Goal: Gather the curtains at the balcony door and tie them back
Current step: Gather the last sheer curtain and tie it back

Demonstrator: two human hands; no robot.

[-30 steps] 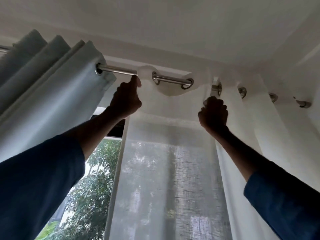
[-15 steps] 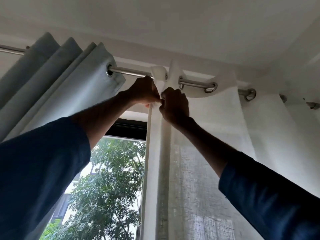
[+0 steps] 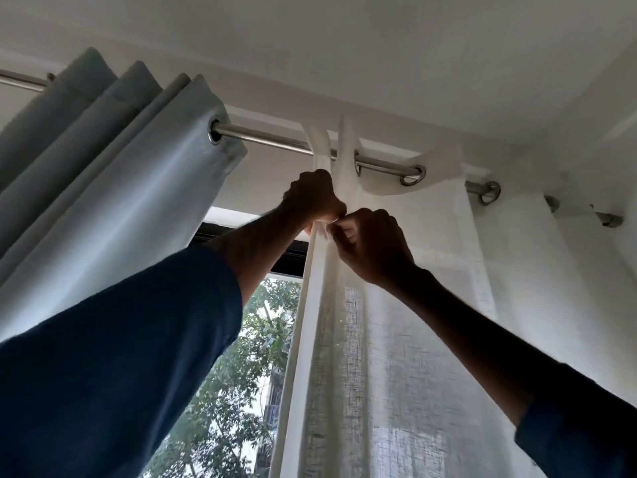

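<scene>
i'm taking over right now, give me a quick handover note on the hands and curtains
Left hand: grips the front edge of the white curtain just under the rod.
Right hand: pinches the next fold beside it.
Grey curtain: bunched at the rod's left end.
Done: first white folds brought together.
Left: the rest is spread along the rod to the right; gather it, then tie back. No tie in view.

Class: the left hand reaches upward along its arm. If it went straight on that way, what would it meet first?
Probably the rod, just above the left hand, where the white curtain hangs over it. Depth is unclear; it might pass in front.
</scene>
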